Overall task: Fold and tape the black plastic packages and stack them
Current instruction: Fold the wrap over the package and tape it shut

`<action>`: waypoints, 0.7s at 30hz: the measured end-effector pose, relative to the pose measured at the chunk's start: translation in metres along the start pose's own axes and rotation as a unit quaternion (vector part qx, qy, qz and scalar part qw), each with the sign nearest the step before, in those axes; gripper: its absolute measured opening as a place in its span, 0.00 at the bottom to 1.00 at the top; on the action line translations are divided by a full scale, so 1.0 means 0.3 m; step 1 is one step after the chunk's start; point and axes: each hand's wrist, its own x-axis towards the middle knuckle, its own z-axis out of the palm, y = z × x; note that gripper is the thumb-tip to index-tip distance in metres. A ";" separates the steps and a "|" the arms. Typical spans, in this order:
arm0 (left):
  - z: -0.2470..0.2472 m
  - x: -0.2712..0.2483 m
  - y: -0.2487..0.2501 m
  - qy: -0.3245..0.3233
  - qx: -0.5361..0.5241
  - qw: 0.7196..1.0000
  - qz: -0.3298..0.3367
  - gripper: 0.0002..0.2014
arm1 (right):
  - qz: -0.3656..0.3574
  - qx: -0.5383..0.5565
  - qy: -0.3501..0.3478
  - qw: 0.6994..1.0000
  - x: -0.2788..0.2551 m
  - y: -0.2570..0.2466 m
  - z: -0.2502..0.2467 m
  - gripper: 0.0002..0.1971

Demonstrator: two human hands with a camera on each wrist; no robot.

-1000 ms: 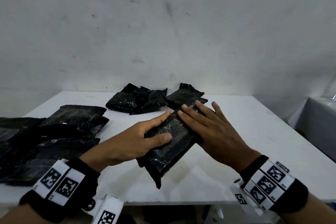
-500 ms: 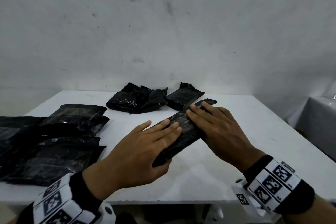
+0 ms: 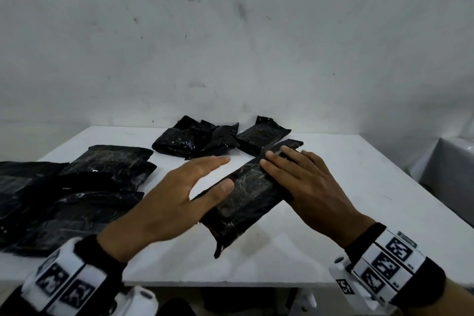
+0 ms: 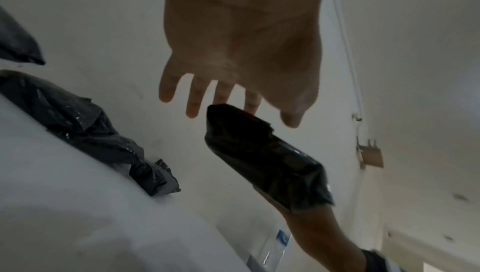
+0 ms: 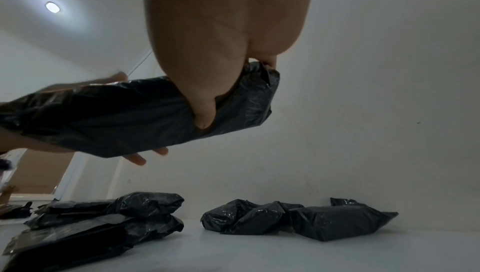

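Note:
A long, folded black plastic package (image 3: 246, 195) slants from near left to far right, raised a little above the white table (image 3: 359, 187). My right hand (image 3: 295, 179) grips its far half, fingers laid over the top. In the right wrist view the thumb (image 5: 205, 116) curls under the package (image 5: 116, 116). My left hand (image 3: 220, 173) is open at the package's left edge, fingers straight and spread, and only its thumb touches the plastic. From the left wrist, the left hand (image 4: 233, 100) hovers at the end of the package (image 4: 265, 159).
Several flat black packages (image 3: 77, 187) lie stacked at the table's left. A crumpled heap of packages (image 3: 197, 141) and one single package (image 3: 261, 136) sit at the back by the wall. A grey covered surface (image 3: 451, 161) stands off to the right.
My left hand has come off the top of the package and drawn back to its left edge. The package has turned its broad face up in my right hand's grip.

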 end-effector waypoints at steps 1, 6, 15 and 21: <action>0.005 0.015 -0.008 -0.037 0.001 0.999 0.005 0.34 | -0.008 0.003 0.006 1.000 0.005 -0.007 -0.003 0.24; 0.045 0.024 -0.011 -0.145 -0.042 0.988 0.026 0.30 | -0.036 -0.003 0.005 0.999 0.010 -0.013 -0.012 0.24; 0.029 0.013 -0.002 -0.112 -0.108 0.988 0.004 0.31 | 0.070 0.022 -0.049 0.996 0.022 0.005 -0.036 0.33; 0.010 0.004 -0.032 -0.079 -0.069 0.994 0.021 0.30 | 0.227 0.325 -0.106 0.912 0.026 0.016 -0.087 0.43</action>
